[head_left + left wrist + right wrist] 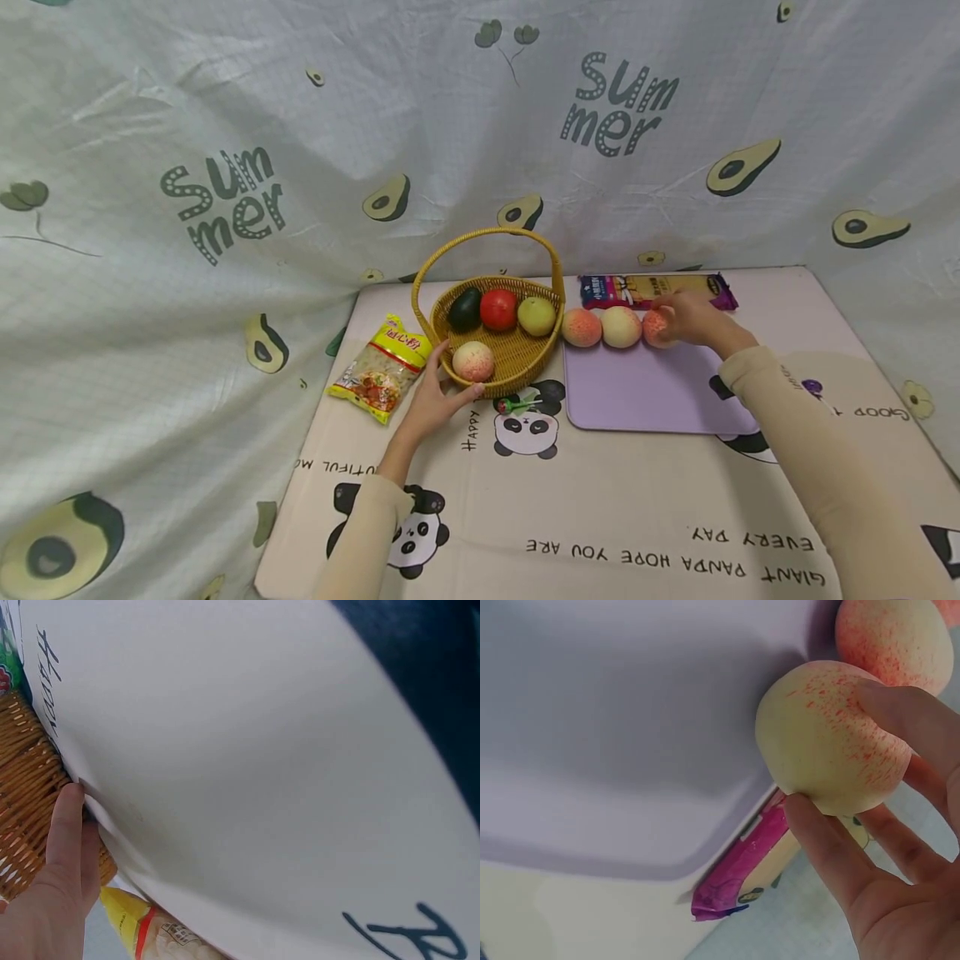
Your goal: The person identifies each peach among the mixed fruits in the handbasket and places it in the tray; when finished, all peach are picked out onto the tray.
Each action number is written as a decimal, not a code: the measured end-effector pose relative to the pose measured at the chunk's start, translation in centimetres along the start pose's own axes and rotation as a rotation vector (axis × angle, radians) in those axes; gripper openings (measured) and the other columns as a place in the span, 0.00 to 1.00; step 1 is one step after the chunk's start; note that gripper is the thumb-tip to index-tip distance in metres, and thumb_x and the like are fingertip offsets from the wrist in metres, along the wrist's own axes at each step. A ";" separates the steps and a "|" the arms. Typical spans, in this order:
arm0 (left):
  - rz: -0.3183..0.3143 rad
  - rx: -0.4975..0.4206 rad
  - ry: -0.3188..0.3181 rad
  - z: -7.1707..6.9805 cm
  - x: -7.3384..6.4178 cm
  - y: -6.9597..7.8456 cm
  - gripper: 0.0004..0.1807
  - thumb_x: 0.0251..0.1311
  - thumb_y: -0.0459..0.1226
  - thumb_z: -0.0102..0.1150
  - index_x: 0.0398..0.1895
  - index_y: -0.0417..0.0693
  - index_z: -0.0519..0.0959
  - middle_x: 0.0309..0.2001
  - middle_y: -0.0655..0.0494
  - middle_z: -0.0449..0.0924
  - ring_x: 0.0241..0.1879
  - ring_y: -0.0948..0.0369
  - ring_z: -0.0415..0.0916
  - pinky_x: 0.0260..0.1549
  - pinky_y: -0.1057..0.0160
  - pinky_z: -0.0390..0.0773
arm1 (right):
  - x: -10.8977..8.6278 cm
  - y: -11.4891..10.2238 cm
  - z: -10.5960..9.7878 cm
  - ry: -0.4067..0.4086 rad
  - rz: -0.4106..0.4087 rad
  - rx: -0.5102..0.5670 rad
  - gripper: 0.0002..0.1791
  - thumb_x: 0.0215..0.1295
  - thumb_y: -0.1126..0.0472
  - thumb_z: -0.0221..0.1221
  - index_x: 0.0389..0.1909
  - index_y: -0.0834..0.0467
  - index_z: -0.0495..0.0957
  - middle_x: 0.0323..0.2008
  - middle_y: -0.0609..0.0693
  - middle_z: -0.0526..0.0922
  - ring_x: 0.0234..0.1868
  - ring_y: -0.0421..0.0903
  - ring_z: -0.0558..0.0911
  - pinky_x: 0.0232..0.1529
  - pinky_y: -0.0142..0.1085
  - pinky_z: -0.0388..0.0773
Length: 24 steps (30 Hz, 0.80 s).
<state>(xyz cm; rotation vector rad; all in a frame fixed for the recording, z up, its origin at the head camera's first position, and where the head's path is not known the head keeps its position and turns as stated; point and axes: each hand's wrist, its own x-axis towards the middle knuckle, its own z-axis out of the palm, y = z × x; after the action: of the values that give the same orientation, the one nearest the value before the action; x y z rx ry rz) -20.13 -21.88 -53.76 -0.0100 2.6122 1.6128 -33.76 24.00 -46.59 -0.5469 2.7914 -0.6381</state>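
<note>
My right hand (696,320) holds a peach (814,746) between thumb and fingers, at the right end of a row along the tray's far edge. A middle peach (621,327) and a left peach (581,327) complete that row. The lilac tray (645,392) lies beneath my right arm. My left hand (431,407) touches the near left side of a wicker basket (517,358), its visible fingers fairly straight against the weave. Inside sit another peach (473,362), a dark green avocado-like fruit (465,310), a red tomato-like fruit (498,310) and a yellow-green round fruit (536,317).
A yellow food packet (381,367) lies left of the basket. Behind the peaches is a long purple-and-yellow packet (637,289). A green-wrapped lollipop (513,406) lies before the basket, and a purple one (813,387) right of the tray. Printed cloth (465,125) hangs behind.
</note>
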 end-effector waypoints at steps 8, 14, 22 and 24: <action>-0.011 -0.002 -0.003 -0.1 -0.1 0.2 0.59 0.58 0.56 0.74 0.84 0.69 0.43 0.84 0.50 0.45 0.78 0.39 0.60 0.74 0.39 0.67 | -0.1 -0.4 0.0 0.000 -0.012 -0.028 0.30 0.56 0.66 0.72 0.60 0.72 0.77 0.55 0.77 0.78 0.56 0.70 0.78 0.57 0.65 0.76; -0.011 -0.006 -0.005 -0.1 -0.2 0.2 0.58 0.59 0.55 0.74 0.83 0.71 0.43 0.84 0.49 0.45 0.78 0.38 0.59 0.74 0.38 0.66 | -0.1 -0.3 0.1 0.011 -0.039 -0.040 0.31 0.56 0.66 0.72 0.60 0.72 0.77 0.55 0.76 0.80 0.57 0.72 0.78 0.60 0.66 0.75; -0.017 0.000 -0.005 -0.1 0.0 -0.1 0.58 0.58 0.57 0.74 0.83 0.70 0.44 0.84 0.50 0.46 0.78 0.38 0.60 0.74 0.39 0.67 | 0.0 -0.7 -0.3 0.006 -0.049 -0.044 0.31 0.57 0.67 0.70 0.62 0.71 0.77 0.57 0.76 0.78 0.58 0.72 0.76 0.60 0.68 0.74; -0.015 -0.001 -0.005 -0.1 0.0 -0.1 0.58 0.58 0.57 0.74 0.83 0.69 0.45 0.84 0.51 0.46 0.78 0.39 0.60 0.74 0.39 0.67 | 0.2 -1.1 -0.6 0.004 -0.056 -0.056 0.31 0.58 0.66 0.70 0.63 0.71 0.76 0.59 0.76 0.77 0.60 0.73 0.76 0.62 0.68 0.73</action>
<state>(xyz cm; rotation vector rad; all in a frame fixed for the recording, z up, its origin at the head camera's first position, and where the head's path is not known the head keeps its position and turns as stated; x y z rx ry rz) -20.17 -22.05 -53.81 -0.0258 2.6014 1.6066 -33.73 23.20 -45.56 -0.6380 2.8146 -0.5739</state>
